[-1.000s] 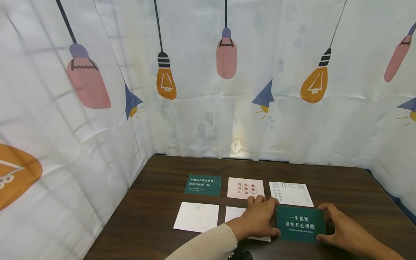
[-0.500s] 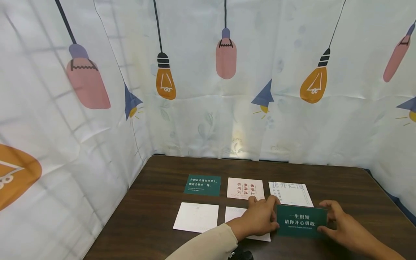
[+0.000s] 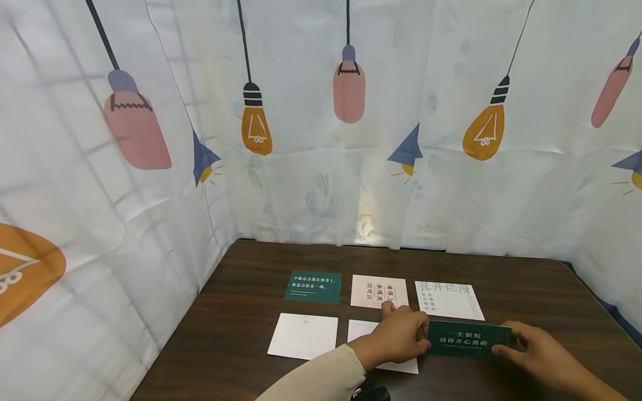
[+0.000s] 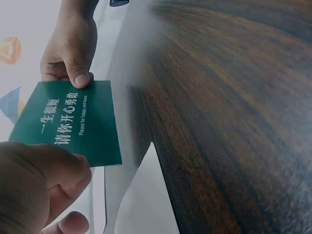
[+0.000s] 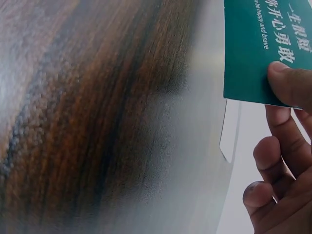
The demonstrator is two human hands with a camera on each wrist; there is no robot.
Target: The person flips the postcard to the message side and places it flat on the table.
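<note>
A dark green card (image 3: 468, 338) printed with white Chinese characters is held raised above the table, tilted. In the head view my left hand (image 3: 398, 335) grips its left edge, and my right hand (image 3: 535, 352) pinches the right edge. From the left wrist, the left thumb lies on the printed face of the card (image 4: 100, 124), with the right hand (image 4: 73, 51) at the opposite end. The right wrist view shows the right thumb (image 5: 292, 85) on the printed face near a corner. A white card (image 3: 362, 328) lies below the left forearm, partly hidden.
On the brown wooden table (image 3: 225, 317) lie a green card (image 3: 313, 287), a pinkish card with red characters (image 3: 378, 291), a white card with grey lettering (image 3: 448, 301) and a plain white card (image 3: 303, 336). A patterned curtain (image 3: 311, 195) stands behind the table.
The green card in my hands has tilted, and its printed face looks shorter from top to bottom. My right hand has shifted slightly right; my left hand is nearly unmoved. The other cards stay put.
</note>
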